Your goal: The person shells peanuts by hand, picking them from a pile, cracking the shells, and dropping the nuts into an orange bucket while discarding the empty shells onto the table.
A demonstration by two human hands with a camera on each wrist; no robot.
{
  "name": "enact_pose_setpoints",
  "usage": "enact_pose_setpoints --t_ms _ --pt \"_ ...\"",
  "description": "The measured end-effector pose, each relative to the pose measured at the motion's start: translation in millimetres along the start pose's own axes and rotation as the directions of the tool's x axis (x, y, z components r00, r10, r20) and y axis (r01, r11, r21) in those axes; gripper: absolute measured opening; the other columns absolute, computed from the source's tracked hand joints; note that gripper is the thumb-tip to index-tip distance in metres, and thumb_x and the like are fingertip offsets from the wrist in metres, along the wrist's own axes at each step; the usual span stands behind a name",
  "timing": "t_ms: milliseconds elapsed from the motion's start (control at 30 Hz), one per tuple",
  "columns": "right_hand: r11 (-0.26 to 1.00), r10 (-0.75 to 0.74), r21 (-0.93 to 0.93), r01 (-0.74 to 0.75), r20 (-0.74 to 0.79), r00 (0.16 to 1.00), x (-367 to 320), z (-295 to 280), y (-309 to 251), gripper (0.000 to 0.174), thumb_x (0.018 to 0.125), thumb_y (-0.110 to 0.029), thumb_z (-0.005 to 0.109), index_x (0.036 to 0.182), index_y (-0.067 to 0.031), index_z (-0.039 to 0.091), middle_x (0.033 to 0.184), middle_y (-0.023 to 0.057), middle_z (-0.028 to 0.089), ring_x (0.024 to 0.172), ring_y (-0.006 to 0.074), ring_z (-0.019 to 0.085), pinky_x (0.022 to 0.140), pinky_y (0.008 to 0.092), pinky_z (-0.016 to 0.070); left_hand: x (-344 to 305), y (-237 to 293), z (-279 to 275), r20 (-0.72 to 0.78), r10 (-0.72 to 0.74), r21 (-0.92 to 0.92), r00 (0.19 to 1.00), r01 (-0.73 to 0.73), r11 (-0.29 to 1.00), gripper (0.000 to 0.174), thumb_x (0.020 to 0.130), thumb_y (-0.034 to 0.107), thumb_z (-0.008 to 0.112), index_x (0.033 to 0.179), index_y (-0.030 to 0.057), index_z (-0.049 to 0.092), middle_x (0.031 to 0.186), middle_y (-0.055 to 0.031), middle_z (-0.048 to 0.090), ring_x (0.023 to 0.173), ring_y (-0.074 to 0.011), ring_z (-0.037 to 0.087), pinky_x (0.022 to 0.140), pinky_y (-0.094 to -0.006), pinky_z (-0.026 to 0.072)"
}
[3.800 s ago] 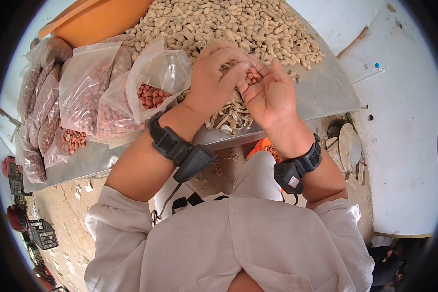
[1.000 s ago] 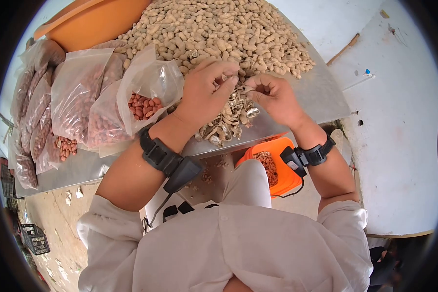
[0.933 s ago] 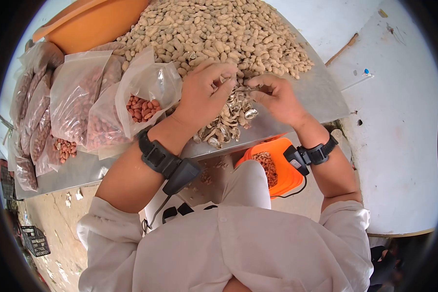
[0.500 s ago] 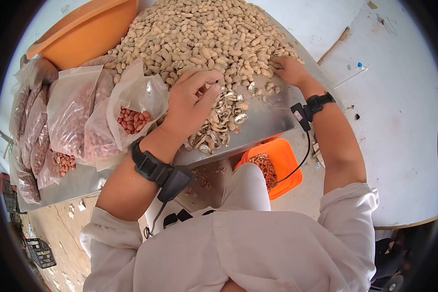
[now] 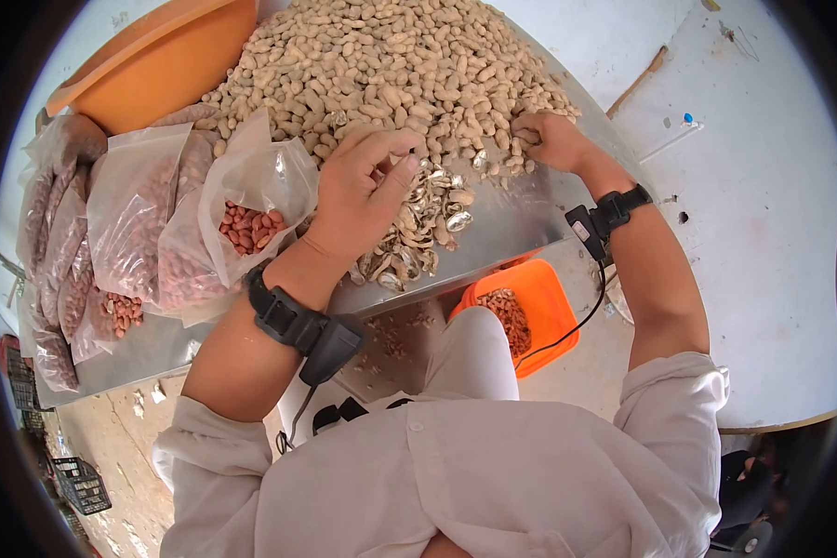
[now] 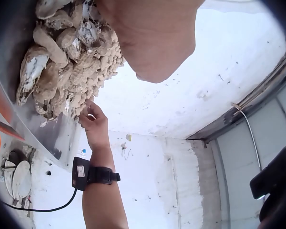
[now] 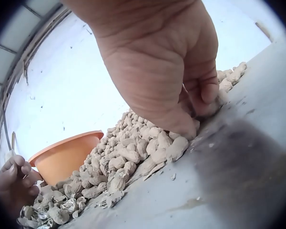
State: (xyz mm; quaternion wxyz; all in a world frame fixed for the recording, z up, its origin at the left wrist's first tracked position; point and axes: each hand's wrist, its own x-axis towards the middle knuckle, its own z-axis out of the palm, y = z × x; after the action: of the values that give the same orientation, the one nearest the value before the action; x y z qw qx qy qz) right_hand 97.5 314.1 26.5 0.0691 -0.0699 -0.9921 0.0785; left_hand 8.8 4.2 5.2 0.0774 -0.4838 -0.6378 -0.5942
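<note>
At the right edge of a heap of unshelled peanuts (image 5: 391, 70), my right hand (image 5: 553, 142) reaches down with bent fingers. In the right wrist view its thumb and fingers pinch a peanut (image 7: 207, 112) low against the metal table (image 7: 229, 191). My left hand (image 5: 358, 191) hovers over a small pile of broken peanut shells (image 5: 414, 232), fingers curled and thumb near the index finger. I cannot tell what lies inside its curl. Left of it, an open clear bag (image 5: 284, 181) holds red shelled kernels (image 5: 249, 228).
Several filled bags of kernels (image 5: 139, 214) stand along the table's left side. Behind them is a large orange basin (image 5: 158, 70). Below the table's front edge (image 5: 437, 283) sits an orange bucket (image 5: 556, 312) with reddish bits inside. A white wall (image 5: 763, 232) rises on the right.
The right hand, which held kernels in its palm and then worked beside the left over the shells, has moved right to the heap's edge. The left hand stays over the shells.
</note>
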Motion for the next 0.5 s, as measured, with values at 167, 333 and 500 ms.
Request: enact_pose_setpoints --t_ms 167,333,500 --pt "0.987 0.051 0.15 -0.05 0.003 0.999 -10 -6 -1 0.025 0.069 0.0 0.062 0.094 -0.0019 0.06 0.071 0.0049 0.052 0.07 0.0154 0.05 0.064 0.0302 0.0418 -1 -2 1 0.0 -0.028 -0.017 1.0 0.028 0.999 0.018 0.08 0.009 0.062 0.097 0.0063 0.063 0.087 -0.0057 0.057 0.065 -0.0139 0.052 0.06 -0.0248 0.045" --pt "0.934 0.105 0.341 -0.103 0.015 0.994 -13 -2 12 0.023 0.072 -0.003 0.064 0.095 -0.0009 0.064 0.08 0.0053 0.062 0.074 0.0142 0.056 0.069 0.0281 0.0452 -1 -1 -1 0.024 -0.003 0.024 1.0 0.003 1.0 0.018 0.085 0.011 0.06 0.1 0.0016 0.062 0.089 -0.0014 0.056 0.068 -0.0068 0.05 0.06 -0.0208 0.0419" --pt "0.863 0.205 0.499 -0.083 -0.195 0.959 -15 -3 -4 0.021 0.076 -0.001 0.064 0.097 -0.0007 0.064 0.08 0.0047 0.065 0.073 0.0127 0.058 0.068 0.0253 0.047 0 3 -2 0.015 -0.023 -0.006 1.0 0.024 1.0 0.019 0.084 0.011 0.062 0.101 0.0018 0.062 0.088 -0.0013 0.056 0.071 -0.0068 0.051 0.062 -0.0202 0.043"
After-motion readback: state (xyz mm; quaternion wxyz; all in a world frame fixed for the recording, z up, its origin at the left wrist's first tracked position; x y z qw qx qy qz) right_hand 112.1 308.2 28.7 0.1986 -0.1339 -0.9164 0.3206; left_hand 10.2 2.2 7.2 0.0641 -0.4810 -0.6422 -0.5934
